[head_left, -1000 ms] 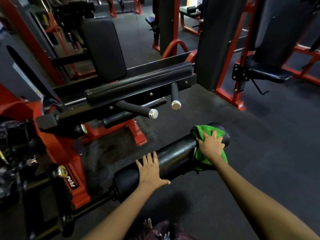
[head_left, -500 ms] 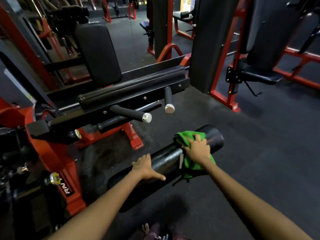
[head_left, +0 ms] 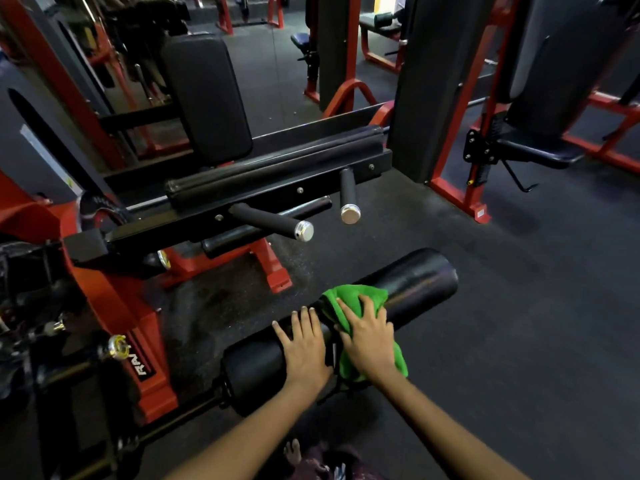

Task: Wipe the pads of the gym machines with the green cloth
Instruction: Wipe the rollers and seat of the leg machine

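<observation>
A black roller pad (head_left: 419,282) lies low in front of me, running from lower left to upper right on a red and black machine. The green cloth (head_left: 349,299) is draped over its middle. My right hand (head_left: 369,341) presses flat on the cloth, fingers spread. My left hand (head_left: 304,344) rests flat on the bare pad just left of the cloth, fingers straight. A flat black back pad (head_left: 207,95) stands upright behind, and a long narrow pad (head_left: 277,168) runs along the machine's arm.
Two black handles with chrome caps (head_left: 303,231) (head_left: 350,213) jut out above the roller. The red frame (head_left: 138,358) stands at left. A tall weight stack (head_left: 426,81) and a seat (head_left: 540,152) stand at right. Dark rubber floor (head_left: 519,323) spreads to the right.
My right hand has slid the cloth leftward along the roller from its far end toward the middle. My left hand now sits right beside the cloth.
</observation>
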{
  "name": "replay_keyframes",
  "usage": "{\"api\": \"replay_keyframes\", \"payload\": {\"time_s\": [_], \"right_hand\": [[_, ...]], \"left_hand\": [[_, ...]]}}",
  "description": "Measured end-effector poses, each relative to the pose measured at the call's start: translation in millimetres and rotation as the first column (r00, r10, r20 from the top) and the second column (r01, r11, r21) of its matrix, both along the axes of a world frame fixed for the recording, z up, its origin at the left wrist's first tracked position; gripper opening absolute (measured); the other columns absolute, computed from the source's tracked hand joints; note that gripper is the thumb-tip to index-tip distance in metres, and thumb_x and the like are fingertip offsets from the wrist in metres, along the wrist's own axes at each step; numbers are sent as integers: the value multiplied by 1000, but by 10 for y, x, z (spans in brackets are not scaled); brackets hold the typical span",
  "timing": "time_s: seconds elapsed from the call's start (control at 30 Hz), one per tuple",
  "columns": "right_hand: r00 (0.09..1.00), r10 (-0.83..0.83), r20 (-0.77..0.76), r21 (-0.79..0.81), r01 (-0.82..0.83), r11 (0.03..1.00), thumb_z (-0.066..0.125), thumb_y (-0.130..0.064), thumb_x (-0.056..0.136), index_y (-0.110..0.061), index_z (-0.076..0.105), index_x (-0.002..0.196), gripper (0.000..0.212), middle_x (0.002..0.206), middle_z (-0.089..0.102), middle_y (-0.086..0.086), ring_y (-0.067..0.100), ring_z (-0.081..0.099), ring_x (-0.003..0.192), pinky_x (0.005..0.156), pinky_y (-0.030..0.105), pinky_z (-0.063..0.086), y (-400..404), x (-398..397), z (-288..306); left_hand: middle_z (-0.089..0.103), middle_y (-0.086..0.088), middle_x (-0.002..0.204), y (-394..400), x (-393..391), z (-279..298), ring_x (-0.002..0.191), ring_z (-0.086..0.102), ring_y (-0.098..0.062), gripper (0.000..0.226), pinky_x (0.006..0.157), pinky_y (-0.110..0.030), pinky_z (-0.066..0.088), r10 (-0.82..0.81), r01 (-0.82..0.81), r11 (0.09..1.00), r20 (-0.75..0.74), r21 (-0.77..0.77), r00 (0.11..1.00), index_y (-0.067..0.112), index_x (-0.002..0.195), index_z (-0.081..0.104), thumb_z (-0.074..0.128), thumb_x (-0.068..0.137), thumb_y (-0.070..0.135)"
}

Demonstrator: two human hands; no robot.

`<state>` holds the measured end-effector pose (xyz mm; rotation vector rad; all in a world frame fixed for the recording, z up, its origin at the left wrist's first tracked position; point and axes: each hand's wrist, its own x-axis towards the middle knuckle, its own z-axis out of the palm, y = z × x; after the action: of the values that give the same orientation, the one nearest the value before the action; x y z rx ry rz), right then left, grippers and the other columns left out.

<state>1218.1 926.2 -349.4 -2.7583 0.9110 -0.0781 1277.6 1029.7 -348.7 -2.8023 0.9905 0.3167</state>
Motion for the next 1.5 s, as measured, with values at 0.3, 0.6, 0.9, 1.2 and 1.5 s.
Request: {"api": "replay_keyframes", "payload": {"time_s": [0.3, 0.6, 0.9, 1.2, 1.5], "right_hand": [[955, -289, -71, 141, 296, 945, 49, -47, 93, -39, 38, 142, 51, 152, 21, 8, 40, 28, 130, 102, 51, 33, -1002, 117, 166], [985, 104, -135, 49, -98, 994, 47, -44, 92, -46, 17, 147, 63, 155, 16, 6, 36, 24, 134, 99, 43, 34, 269, 95, 138], [965, -231, -123, 98, 243, 965, 49, -46, 93, -34, 40, 142, 51, 151, 24, 9, 40, 29, 131, 102, 52, 36, -1227, 49, 196], [975, -181, -133, -17, 180, 984, 46, -44, 94, -42, 27, 146, 55, 151, 22, 10, 37, 32, 128, 97, 46, 37, -630, 124, 141], [975, -162, -150, 84, 176, 981, 49, -48, 94, -37, 37, 143, 52, 150, 23, 8, 39, 33, 128, 102, 52, 37, -1387, -45, 191]], "left_hand": [[29, -10, 142, -32, 288, 178, 130, 29, -29, 116, 111, -49, 27, -62, 52, 995, -131, -81, 989, 6, 143, 20, 67, 61, 74], [27, -13, 151, -193, 683, 436, 137, 30, -30, 132, 110, -64, 16, -51, 62, 998, -327, 23, 944, 4, 149, -5, 84, 60, 46], [24, -14, 146, -218, 333, 365, 135, 27, -32, 129, 110, -66, 14, -58, 85, 983, -162, 161, 985, 1, 149, 1, 77, 63, 61], [30, -19, 139, -115, -53, 135, 126, 35, -36, 92, 107, -68, 12, -100, 82, 981, 96, 176, 990, -5, 143, 16, 65, 82, 44], [35, -12, 129, -199, 49, 249, 119, 38, -32, 84, 109, -62, 17, -190, 186, 980, 48, 70, 981, 6, 132, 31, 55, 79, 66]]}}
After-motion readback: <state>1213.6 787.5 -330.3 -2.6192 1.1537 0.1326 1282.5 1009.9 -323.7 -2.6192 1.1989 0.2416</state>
